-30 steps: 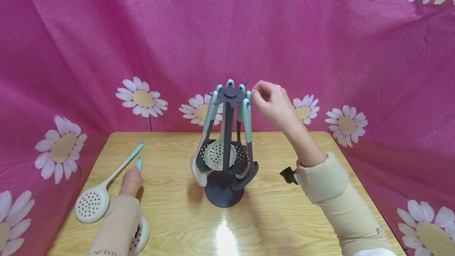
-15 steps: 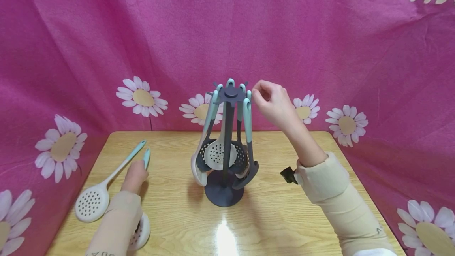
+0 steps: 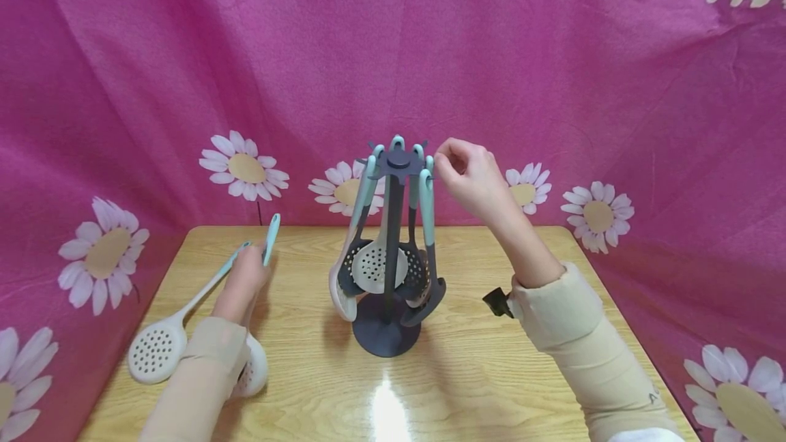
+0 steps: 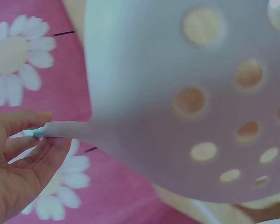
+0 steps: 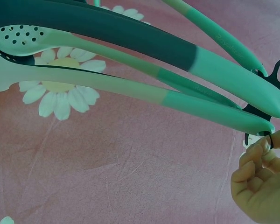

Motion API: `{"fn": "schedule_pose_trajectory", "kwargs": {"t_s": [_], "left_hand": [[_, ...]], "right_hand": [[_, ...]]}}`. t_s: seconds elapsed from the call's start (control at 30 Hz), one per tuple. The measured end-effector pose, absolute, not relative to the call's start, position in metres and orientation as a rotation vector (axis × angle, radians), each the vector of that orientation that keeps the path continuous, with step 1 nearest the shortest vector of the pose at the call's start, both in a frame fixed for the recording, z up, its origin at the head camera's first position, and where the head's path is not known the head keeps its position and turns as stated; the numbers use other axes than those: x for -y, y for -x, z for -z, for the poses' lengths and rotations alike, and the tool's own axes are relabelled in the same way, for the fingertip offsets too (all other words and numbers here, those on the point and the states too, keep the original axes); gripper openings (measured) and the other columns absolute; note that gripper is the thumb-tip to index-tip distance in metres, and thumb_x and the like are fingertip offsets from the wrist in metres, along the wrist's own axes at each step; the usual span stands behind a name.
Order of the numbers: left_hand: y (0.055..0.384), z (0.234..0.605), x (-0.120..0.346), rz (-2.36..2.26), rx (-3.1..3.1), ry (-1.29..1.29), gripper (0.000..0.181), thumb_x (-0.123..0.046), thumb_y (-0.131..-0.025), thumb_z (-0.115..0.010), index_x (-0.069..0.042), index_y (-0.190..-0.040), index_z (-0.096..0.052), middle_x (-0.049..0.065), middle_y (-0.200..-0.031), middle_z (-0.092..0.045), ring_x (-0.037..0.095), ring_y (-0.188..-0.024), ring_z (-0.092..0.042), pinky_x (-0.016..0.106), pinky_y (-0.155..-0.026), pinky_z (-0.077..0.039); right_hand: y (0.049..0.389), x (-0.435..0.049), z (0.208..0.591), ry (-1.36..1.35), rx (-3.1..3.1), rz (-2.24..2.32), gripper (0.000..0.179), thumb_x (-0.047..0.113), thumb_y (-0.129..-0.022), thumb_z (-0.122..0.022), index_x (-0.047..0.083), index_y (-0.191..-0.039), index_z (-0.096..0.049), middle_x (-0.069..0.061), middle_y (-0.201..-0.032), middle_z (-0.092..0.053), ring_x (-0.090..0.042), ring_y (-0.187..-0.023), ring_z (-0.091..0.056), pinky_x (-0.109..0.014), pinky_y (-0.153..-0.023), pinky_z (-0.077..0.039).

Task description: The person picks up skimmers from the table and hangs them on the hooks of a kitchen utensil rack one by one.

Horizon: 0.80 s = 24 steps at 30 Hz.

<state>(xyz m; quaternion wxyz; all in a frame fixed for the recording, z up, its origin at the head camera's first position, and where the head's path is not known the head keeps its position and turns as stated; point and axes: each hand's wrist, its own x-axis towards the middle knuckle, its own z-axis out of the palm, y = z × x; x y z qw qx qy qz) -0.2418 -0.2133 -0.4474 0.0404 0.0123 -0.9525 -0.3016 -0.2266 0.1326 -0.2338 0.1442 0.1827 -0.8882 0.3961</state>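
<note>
My left hand (image 3: 244,278) grips a skimmer (image 3: 253,365) with a mint handle end and a pale perforated bowl. The left wrist view has that perforated bowl (image 4: 144,93) large in front, with thumb and fingers (image 4: 32,158) pinching its neck near the mint part. A dark utensil stand (image 3: 388,333) rises mid-table, hung with several mint-handled utensils. Beside its top, my right hand (image 3: 475,179) has its fingers curled. In the right wrist view, the right hand's thumb and fingertips (image 5: 261,148) pinch a dark hook of the stand, right at the end of one mint handle (image 5: 214,112).
A second skimmer (image 3: 156,352) with a perforated head lies on the table's left side, partly behind the left arm. The wooden table (image 3: 491,374) backs onto a pink flowered cloth (image 3: 307,74). A small black piece (image 3: 498,302) sticks out at the right sleeve cuff.
My left hand has lifted the skimmer and moved up and to the right with it; its handle now reaches past the table's back edge in view. My right hand stays still.
</note>
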Motion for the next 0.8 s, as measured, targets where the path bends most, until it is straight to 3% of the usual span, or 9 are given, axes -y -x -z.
{"fn": "schedule_pose_trajectory", "kwargs": {"t_s": [0.2, 0.47, 0.8], "left_hand": [[0.242, 0.421, 0.205, 0.902, 2.781, 0.083, 0.059, 0.011, -0.072, -0.051, 0.012, -0.13, -0.04, 0.036, -0.105, -0.055, 0.041, -0.089, -0.055, 0.052, -0.075, -0.045], [0.235, 0.385, 0.189, 0.9, 2.573, 0.211, 0.057, 0.013, -0.07, -0.056, 0.01, -0.127, -0.046, 0.027, -0.087, -0.057, 0.033, -0.07, -0.056, 0.044, -0.063, -0.048], [0.214, 0.349, 0.169, 0.922, 2.326, 0.364, 0.054, 0.013, -0.074, -0.059, 0.007, -0.126, -0.049, 0.023, -0.096, -0.059, 0.032, -0.075, -0.059, 0.042, -0.064, -0.053]], "right_hand": [[0.227, -0.133, 0.234, -0.52, 2.564, -1.139, 0.018, 0.013, -0.089, -0.046, 0.005, -0.082, -0.06, -0.006, -0.068, -0.048, -0.018, -0.065, -0.043, -0.029, -0.059, -0.036], [0.227, -0.132, 0.234, -0.524, 2.562, -1.142, 0.018, 0.013, -0.089, -0.046, 0.005, -0.083, -0.06, -0.006, -0.068, -0.049, -0.017, -0.065, -0.043, -0.029, -0.059, -0.036], [0.227, -0.133, 0.235, -0.526, 2.563, -1.142, 0.018, 0.013, -0.089, -0.046, 0.004, -0.083, -0.06, -0.006, -0.068, -0.049, -0.018, -0.065, -0.043, -0.029, -0.059, -0.036]]}}
